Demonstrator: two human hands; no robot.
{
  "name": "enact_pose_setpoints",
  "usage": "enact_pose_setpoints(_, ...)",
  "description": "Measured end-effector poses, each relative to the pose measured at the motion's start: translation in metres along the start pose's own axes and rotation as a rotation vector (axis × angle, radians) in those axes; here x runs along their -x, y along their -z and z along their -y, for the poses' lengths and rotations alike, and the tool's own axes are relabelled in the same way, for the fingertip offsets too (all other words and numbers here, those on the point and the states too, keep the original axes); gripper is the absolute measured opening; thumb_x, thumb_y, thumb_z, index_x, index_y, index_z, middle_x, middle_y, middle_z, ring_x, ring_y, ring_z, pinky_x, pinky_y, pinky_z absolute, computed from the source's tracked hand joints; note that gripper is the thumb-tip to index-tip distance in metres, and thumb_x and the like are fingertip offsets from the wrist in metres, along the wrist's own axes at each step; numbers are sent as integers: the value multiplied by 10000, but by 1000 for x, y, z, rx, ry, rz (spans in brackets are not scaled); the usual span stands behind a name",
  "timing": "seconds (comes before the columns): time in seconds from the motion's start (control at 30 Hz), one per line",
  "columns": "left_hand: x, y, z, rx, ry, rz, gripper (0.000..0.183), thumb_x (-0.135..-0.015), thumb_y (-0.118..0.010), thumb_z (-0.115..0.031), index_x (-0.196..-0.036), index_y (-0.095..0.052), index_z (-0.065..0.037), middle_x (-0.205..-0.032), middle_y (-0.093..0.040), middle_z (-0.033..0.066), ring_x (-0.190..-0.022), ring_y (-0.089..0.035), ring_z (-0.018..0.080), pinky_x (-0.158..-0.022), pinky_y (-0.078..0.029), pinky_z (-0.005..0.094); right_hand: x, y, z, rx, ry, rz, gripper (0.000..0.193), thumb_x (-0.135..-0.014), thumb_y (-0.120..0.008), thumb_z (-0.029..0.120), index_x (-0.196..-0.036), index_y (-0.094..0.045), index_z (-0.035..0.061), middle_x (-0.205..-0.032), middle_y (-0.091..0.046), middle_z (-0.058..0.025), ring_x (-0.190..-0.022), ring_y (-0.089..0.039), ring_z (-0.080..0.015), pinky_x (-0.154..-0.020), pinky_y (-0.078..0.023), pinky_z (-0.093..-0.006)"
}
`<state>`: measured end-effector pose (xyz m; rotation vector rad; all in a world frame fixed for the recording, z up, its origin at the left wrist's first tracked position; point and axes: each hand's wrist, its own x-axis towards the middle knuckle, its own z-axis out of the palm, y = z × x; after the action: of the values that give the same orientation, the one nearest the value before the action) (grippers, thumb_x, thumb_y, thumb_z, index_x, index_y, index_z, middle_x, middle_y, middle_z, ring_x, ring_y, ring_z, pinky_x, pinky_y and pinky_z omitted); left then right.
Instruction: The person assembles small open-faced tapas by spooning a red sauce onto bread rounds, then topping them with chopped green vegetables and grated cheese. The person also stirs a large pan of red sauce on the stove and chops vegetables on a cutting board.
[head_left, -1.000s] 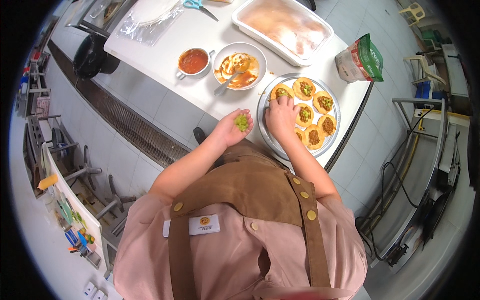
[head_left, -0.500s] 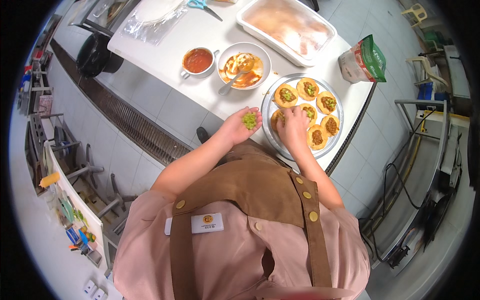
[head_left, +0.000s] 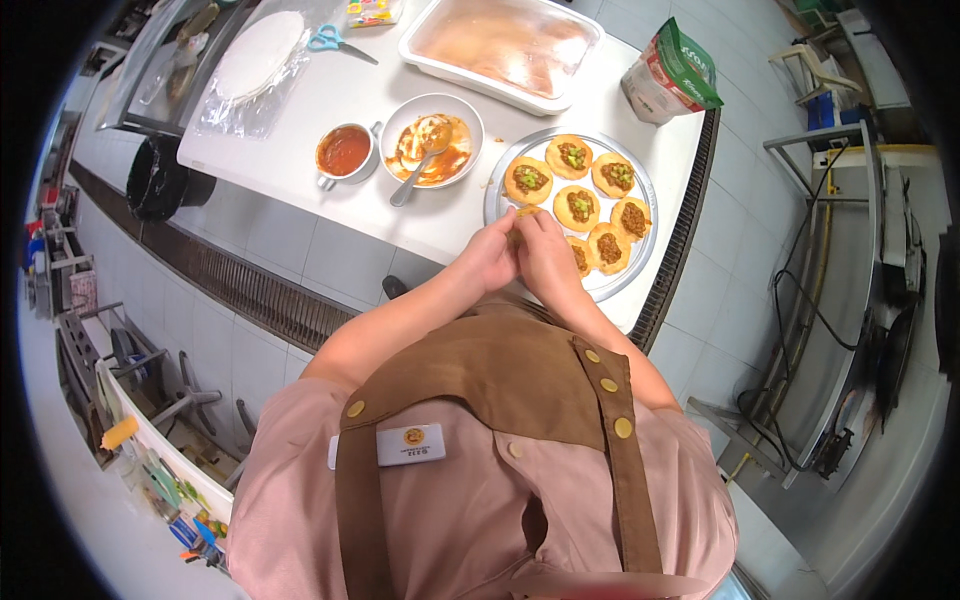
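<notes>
My left hand [head_left: 487, 258] is cupped at the near left edge of a round metal tray [head_left: 640, 262]. My right hand [head_left: 545, 262] meets it, fingertips bent together over the left palm. A trace of green shows between the fingers; the chopped green pieces in the palm are mostly hidden. On the tray sit several small round dough bases with brown minced filling. Some, such as the dough round at the back [head_left: 572, 157], carry green bits on top. Others, like the near dough round [head_left: 609, 249], show filling only. My hands cover part of the tray's near left side.
Left of the tray stand a white bowl [head_left: 467, 105] with sauce and a spoon [head_left: 415, 180], and a metal cup of red sauce [head_left: 345, 152]. Behind are a lidded plastic tub [head_left: 500, 45], scissors [head_left: 340, 43] and a green-topped pouch [head_left: 665, 80]. The table edge runs near my hands.
My right hand has left the dough rounds and come to my left palm, which has turned from open to cupped. The whole view has shifted, so table things appear further left.
</notes>
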<state>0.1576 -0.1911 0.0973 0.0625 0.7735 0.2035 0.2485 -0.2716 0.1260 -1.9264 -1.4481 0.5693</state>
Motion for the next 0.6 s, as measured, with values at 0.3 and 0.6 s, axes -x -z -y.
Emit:
enact_pose_setpoints(0.3, -20, 12, 7, 72, 116, -11, 348, -1039, -393, -340, -1166, -533, -47, -1056, -593, 96, -958, -595, 206, -846, -528, 356, 15, 36, -54, -758, -550, -88, 147, -851, -646, 3, -996, -624, 11, -852, -675, -39, -795, -609, -86, -707, -495, -253)
enact_pose_setpoints(0.6, -21, 16, -2, 115, 116, -21, 318, -1035, -414, -315, -1101, -546, -34, -1000, -596, 96, -915, -596, 213, -811, -546, 355, 49, 19, -68, 113, -226, -138, 239, -760, -574, -75, -984, -635, -18, -1005, -595, -199, -986, -549, -384, -880, -450, -426)
